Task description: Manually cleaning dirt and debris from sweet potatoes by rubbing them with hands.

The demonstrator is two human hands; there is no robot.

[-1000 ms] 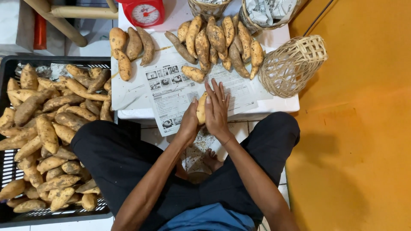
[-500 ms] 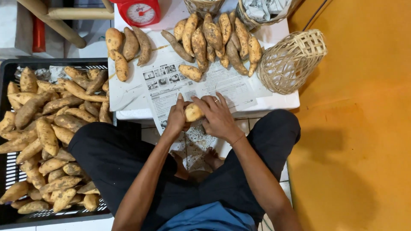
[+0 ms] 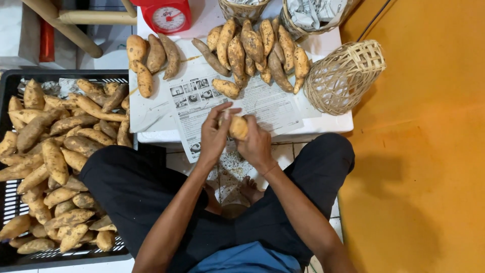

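Observation:
I sit at a low white table spread with newspaper. Both hands meet over its near edge around one yellowish sweet potato. My left hand cups it from the left with fingers curled over the top. My right hand grips it from below and the right. A small sweet potato lies on the paper just beyond my hands. Farther back rests a pile of several sweet potatoes, and a smaller group lies at the table's left.
A black plastic crate on my left is heaped with several sweet potatoes. A woven basket lies tipped at the table's right. A red kitchen scale and two more baskets stand at the back. An orange floor lies to the right.
My hands have drawn back toward me from the newspaper. The sweet potato, first pressed upright between my palms, has been turned sideways and is now gripped with curled fingers.

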